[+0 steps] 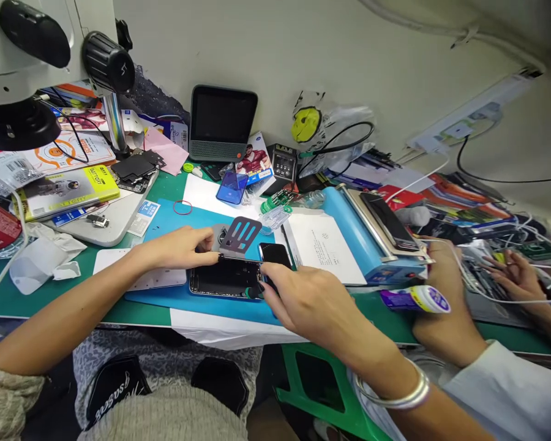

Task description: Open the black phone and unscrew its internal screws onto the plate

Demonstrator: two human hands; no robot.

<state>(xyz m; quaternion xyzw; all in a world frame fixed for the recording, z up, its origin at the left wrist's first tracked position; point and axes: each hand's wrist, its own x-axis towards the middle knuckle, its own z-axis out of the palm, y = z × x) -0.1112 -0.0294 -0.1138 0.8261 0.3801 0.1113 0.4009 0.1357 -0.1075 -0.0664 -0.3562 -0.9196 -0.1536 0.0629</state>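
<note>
An opened phone lies on the blue mat, its dark inside facing up. My left hand has its fingers curled, with thumb and fingertips closed on the phone's upper edge. At the right end of the phone, my right hand pinches the edge between thumb and fingers. A small green and black tool end shows beside those right fingertips; its other end is hidden. Just behind the phone stands a grey slotted plate. Close to my right fingers lies a second dark phone.
A white panel lies under my left forearm. On the right are a blue machine, a purple-white bottle and a co-worker's arm. A microscope overhangs the left. Behind stands a display.
</note>
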